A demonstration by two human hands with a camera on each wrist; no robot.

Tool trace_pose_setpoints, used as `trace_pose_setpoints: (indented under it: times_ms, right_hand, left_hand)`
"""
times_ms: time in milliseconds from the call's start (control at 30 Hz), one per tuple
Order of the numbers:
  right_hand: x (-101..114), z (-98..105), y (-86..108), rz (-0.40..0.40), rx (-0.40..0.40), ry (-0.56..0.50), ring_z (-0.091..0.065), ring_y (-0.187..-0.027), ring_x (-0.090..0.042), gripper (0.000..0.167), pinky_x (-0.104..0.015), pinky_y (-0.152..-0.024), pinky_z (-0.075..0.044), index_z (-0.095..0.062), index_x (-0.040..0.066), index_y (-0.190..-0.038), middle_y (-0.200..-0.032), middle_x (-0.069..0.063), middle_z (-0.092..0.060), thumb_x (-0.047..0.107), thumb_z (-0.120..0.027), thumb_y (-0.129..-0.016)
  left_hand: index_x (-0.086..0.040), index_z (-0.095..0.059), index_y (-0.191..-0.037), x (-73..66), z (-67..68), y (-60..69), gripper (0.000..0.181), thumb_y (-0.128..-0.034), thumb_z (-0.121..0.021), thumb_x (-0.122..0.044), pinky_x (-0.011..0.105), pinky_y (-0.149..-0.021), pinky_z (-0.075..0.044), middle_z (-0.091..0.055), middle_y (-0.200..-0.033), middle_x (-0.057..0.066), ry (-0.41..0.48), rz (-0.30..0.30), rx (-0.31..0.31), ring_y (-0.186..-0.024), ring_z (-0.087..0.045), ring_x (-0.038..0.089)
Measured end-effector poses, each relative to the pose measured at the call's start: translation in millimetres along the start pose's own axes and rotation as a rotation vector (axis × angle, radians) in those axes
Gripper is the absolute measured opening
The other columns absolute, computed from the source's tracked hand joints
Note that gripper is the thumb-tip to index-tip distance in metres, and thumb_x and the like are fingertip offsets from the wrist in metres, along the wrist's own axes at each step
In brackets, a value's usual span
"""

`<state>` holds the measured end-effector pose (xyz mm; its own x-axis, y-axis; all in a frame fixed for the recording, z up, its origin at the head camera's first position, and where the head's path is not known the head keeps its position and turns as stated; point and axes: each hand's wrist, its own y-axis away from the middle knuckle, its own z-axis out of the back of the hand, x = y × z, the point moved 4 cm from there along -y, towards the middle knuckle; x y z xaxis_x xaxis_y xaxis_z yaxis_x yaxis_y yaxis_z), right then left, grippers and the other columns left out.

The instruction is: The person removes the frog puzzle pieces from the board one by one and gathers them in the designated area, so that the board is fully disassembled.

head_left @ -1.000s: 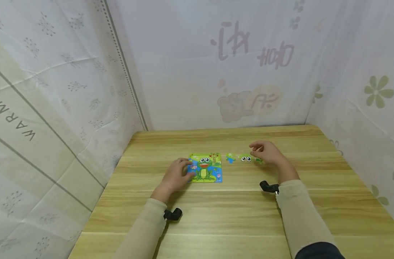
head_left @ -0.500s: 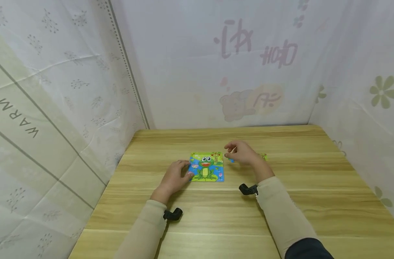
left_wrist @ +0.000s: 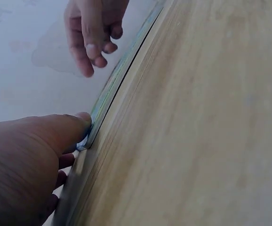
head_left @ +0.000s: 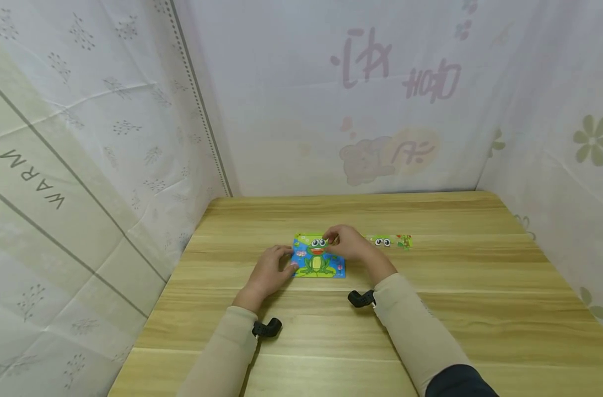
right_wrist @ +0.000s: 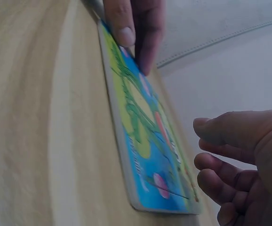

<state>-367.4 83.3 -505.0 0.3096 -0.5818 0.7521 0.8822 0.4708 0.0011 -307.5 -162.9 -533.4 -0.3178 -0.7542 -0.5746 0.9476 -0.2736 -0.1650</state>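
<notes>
A square frog puzzle (head_left: 317,269) lies flat on the table, a green frog on blue and yellow-green. My left hand (head_left: 269,273) rests at its left side. In the left wrist view the thumb (left_wrist: 72,126) touches a corner of the puzzle. Over the upper right part of the puzzle hovers my right hand (head_left: 348,244). Its fingers are loosely bent, and the right wrist view shows no piece between thumb and fingers (right_wrist: 230,176). To its right lie an eyes piece (head_left: 382,241) and a green piece with red bits (head_left: 404,242). A blue-green piece is hidden from view.
The wood-grain table (head_left: 301,342) carries everything. Patterned curtains (head_left: 281,110) hang behind it and along both sides. A black wrist camera (head_left: 267,328) sits on my left sleeve, another black camera (head_left: 361,298) on the right one.
My right hand has moved left, from above the loose pieces to the puzzle's upper right part. The left hand stays at the puzzle's left side.
</notes>
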Motion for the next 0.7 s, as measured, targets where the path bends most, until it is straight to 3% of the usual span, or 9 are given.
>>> trace_pose_setpoints:
  times_ms: [167,433,700]
  right_hand:
    - [4,-13,-5.8,-0.026,0.024,0.006,-0.064,-0.091,-0.018,0.028,-0.035,-0.077,-0.058,-0.074,0.007,-0.123,-0.105,-0.001,-0.069,0.016,-0.077,-0.097]
    - [6,-30,-12.3,-0.053,0.055,0.011,-0.061,-0.072,-0.017,0.035,-0.032,-0.06,-0.055,-0.071,0.007,-0.129,-0.098,-0.001,-0.065,0.018,-0.078,-0.097]
    - [7,-38,-15.0,-0.047,0.054,0.091,-0.061,-0.084,-0.017,0.035,-0.033,-0.076,-0.054,-0.071,0.01,-0.13,-0.097,0.002,-0.065,0.021,-0.078,-0.097]
  left_hand:
    - [-0.008,-0.066,-0.137,-0.3,-0.9,-0.4,0.047,-0.0992,-0.075,-0.034,0.049,-0.121,-0.035,-0.058,-0.148,0.006,-0.005,-0.011,-0.012,-0.142,-0.047,0.031]
    - [-0.007,-0.067,-0.136,-0.7,-0.8,-0.8,0.047,-0.0985,-0.076,-0.034,0.049,-0.121,-0.035,-0.059,-0.147,0.006,-0.009,-0.02,-0.021,-0.142,-0.047,0.031]
    - [-0.01,-0.067,-0.136,0.5,-1.6,0.1,0.046,-0.0986,-0.076,-0.035,0.048,-0.121,-0.036,-0.058,-0.147,0.004,-0.018,0.0,-0.014,-0.142,-0.047,0.03]
